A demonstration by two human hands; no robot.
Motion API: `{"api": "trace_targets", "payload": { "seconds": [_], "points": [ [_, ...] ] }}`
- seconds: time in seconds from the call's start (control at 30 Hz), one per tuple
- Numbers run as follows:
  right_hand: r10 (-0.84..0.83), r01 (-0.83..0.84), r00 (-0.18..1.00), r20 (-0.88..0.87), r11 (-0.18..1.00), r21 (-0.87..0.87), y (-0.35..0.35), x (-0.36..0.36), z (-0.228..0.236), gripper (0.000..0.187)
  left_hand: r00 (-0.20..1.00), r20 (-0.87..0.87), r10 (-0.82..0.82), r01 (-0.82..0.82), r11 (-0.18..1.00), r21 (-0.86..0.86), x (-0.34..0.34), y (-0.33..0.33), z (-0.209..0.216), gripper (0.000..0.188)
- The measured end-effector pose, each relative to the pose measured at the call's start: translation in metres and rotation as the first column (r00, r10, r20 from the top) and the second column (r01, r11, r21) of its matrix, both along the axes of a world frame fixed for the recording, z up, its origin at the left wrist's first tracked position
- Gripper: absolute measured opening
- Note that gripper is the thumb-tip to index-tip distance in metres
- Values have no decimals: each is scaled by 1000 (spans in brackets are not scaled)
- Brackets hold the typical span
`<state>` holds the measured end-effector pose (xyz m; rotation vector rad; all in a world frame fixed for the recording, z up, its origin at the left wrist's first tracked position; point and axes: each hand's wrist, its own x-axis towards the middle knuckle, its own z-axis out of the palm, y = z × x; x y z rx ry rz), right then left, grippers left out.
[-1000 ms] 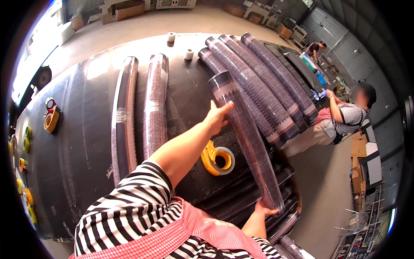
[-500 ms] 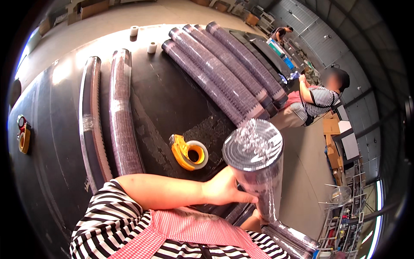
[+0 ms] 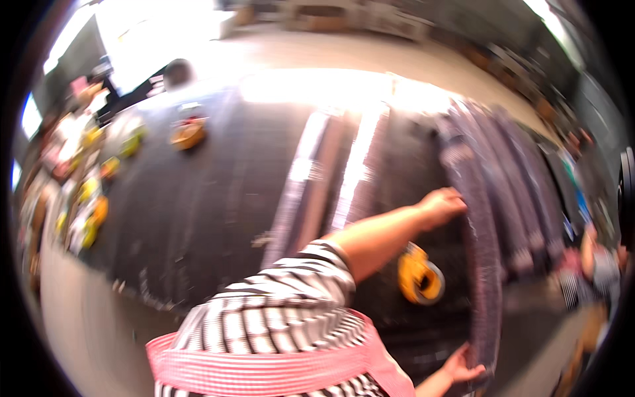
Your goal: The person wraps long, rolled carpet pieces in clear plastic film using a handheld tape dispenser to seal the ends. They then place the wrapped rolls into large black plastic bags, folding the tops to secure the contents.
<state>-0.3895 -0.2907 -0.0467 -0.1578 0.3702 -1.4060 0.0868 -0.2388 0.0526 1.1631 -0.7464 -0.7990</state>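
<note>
The picture is motion-blurred. A long dark tube wrapped in clear film (image 3: 486, 278) lies lengthwise over the right side of the black table (image 3: 198, 212). My left hand (image 3: 444, 204) reaches out from a striped sleeve and grips the tube near its far part. At the tube's near end, by the table's edge, my right hand (image 3: 463, 367) holds it. A yellow tape roll (image 3: 420, 281) lies on the table just left of the tube, below my left forearm.
Two more long wrapped tubes (image 3: 331, 178) lie side by side mid-table, and several others (image 3: 529, 192) lie to the right of the held one. Small yellow items (image 3: 86, 212) and another tape roll (image 3: 188, 132) sit at the left. A person (image 3: 595, 264) stands at the right.
Half a second ago the tube's end was lifted close to the camera. It now stretches out low along the table, my left hand has slid far up it, and the view has swung left.
</note>
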Motion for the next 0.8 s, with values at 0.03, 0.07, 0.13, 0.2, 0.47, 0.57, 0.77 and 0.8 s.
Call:
{"api": "trace_targets", "payload": {
  "seconds": [0.03, 0.07, 0.13, 0.2, 0.47, 0.57, 0.77, 0.8],
  "points": [
    [20, -24, 999, -38, 994, -109, -21, -5, -26, 66, 999, 40, -28, 24, 994, 106, -1, -7, -2, 42],
    [46, -39, 991, -125, 997, 61, -13, 34, -3, 58, 889, 450, 89, -168, 976, 137, 12, -2, -22, 50],
    [196, -177, 962, -188, 977, 116, -25, 51, -32, 83, 739, 673, -45, -309, 864, 397, 12, 31, -12, 58],
    [451, -463, 867, -214, 887, -6, -30, 41, -71, 84, 572, 817, -65, -553, 706, 443, 13, 91, -12, 71],
    [602, -642, 754, -264, 761, -97, -56, -79, -120, 79, 929, 283, 237, -369, 576, 729, 44, 203, -64, 134],
    [-129, 99, 562, -817, 991, -89, -93, -109, -102, 69, 901, 358, 246, -433, 438, 788, 28, 186, -42, 137],
    [-170, -389, 328, -929, 872, -297, -46, -16, -37, 55, 833, 545, 89, -530, 407, 744, -22, 100, -24, 104],
    [-187, -422, 290, -938, 855, -301, -55, 5, -42, 54, 791, 608, 71, -573, 433, 696, -21, 130, -13, 85]
  ]
}}
